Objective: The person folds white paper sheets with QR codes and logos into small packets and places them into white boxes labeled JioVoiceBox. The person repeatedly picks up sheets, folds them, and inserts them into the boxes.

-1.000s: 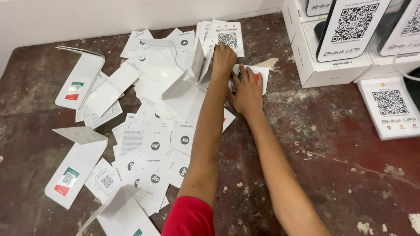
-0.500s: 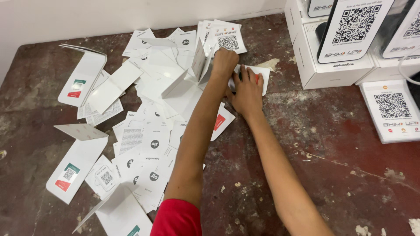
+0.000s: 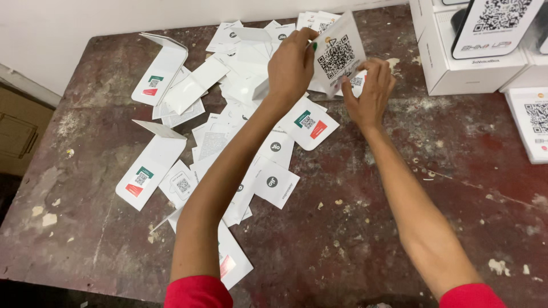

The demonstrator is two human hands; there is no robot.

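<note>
My left hand [image 3: 292,67] pinches the top left edge of a white card with a black square code [image 3: 338,55] and holds it tilted above the table. My right hand [image 3: 371,91] grips the same card's lower right side, with a smaller white slip tucked under its fingers. Below them a heap of white cards and leaflets [image 3: 228,114] lies spread over the worn dark red table [image 3: 354,228]. One rounded card with green and red patches [image 3: 309,122] rests just under my left wrist.
White boxes [image 3: 474,63] with upright code stands sit at the back right. Another code card [image 3: 534,122] lies at the right edge. Long folded white sleeves [image 3: 151,168] [image 3: 162,74] lie on the left. A wall runs behind, and a brown cabinet [image 3: 17,125] stands left.
Both hands have risen from the pile, lifting the code card off the table. The view has shifted, showing more of the table's left side.
</note>
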